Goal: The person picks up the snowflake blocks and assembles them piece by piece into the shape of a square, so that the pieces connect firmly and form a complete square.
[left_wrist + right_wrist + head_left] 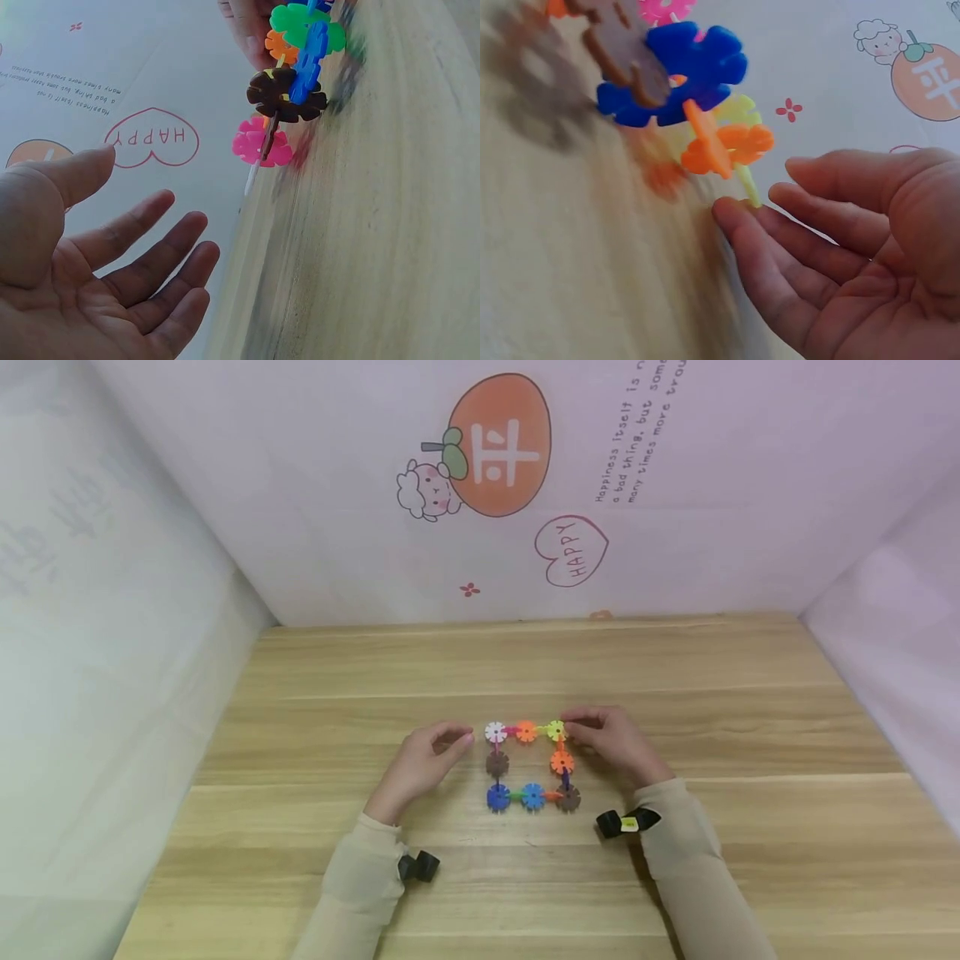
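A square ring of interlocking plastic snowflake discs lies on the table, flat discs joined by upright ones. Its far edge runs from a white disc [495,732] through an orange disc [526,732] to a yellow disc [556,730]. Nearer me are a dark blue disc [498,797], a light blue disc [533,796] and a brown disc [568,797]. My left hand [429,766] is left of the white disc, fingers loosely bent, holding nothing. At the far right corner, my right hand [611,740] has its fingertips right at the yellow disc; in the right wrist view the thumb stands apart from it.
The wooden table [337,668] meets a printed white cloth [337,527] at its back edge. More white cloth hangs on the left and right sides. Black wrist cameras sit on both forearms, the right one [628,823] close to the ring's near right corner.
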`<state>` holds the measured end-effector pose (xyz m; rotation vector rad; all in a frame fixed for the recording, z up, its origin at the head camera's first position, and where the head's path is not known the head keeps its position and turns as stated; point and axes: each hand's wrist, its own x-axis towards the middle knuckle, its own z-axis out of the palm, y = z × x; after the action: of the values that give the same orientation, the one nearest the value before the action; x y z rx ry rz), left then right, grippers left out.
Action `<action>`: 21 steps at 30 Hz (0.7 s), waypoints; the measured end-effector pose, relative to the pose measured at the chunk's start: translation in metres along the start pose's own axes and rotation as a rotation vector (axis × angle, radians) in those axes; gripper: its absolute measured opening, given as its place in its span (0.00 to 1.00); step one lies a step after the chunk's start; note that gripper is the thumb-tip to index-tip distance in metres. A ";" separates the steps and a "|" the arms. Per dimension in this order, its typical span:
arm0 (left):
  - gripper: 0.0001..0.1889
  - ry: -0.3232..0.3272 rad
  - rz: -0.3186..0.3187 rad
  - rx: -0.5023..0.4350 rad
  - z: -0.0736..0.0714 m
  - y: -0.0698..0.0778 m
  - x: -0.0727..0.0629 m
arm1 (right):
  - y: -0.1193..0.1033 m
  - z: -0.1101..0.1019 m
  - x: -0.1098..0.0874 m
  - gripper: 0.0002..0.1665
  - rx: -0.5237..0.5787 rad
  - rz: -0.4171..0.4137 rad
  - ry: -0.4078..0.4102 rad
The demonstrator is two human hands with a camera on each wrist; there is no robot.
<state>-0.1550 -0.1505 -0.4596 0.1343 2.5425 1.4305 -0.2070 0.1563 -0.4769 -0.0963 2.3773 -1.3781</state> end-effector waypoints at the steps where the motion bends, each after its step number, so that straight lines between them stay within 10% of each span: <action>1: 0.20 0.001 0.000 0.001 0.000 0.000 0.000 | 0.000 -0.001 -0.001 0.21 -0.023 -0.011 0.001; 14: 0.27 0.110 0.170 0.206 0.003 0.001 0.001 | -0.013 0.002 -0.018 0.27 -0.258 -0.226 0.110; 21: 0.34 0.247 0.238 0.478 0.007 0.003 -0.013 | -0.020 0.015 -0.035 0.34 -0.482 -0.437 0.226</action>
<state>-0.1413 -0.1459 -0.4590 0.3670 3.1232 0.9212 -0.1724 0.1425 -0.4561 -0.6555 2.9631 -0.9828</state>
